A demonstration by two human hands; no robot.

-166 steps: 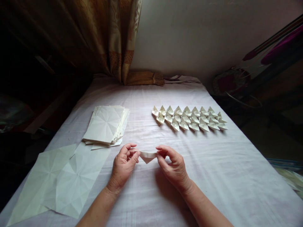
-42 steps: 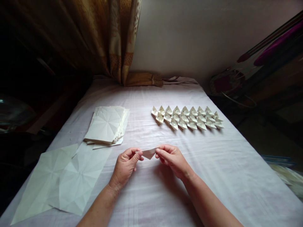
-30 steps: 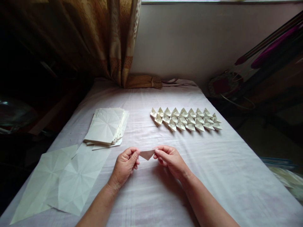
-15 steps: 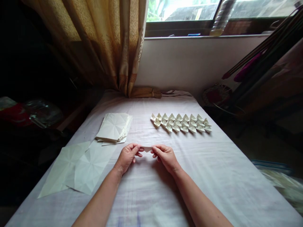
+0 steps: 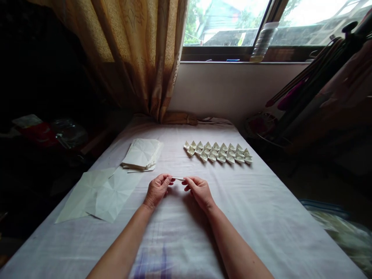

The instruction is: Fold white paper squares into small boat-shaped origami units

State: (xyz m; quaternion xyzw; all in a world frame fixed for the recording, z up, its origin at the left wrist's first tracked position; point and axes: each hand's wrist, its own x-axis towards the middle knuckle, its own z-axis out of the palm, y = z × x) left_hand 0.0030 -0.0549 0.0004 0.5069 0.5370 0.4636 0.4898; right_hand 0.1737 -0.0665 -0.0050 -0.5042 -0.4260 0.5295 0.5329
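**Folded paper piece pinched at both ends**

Probably best handled with a light, even pinch at each tip, with the layers lined up and the edge level, pulling neither end harder than the other. Thin paper, likely to skew or crease under a twist.

Left hand (image 5: 157, 188) narrowed to a thumb-and-forefinger pinch on the left end of the folded paper piece (image 5: 178, 179), other fingers curled under. Right hand (image 5: 197, 190) pinching the right end the same way.

Piece seen almost edge-on, held just above the white cloth (image 5: 261, 201), between the hands. Rows of small folded paper shapes (image 5: 217, 152) farther back. Stack of creased sheets (image 5: 142, 154) and loose creased sheets (image 5: 101, 193) to the left, well apart from both hands.
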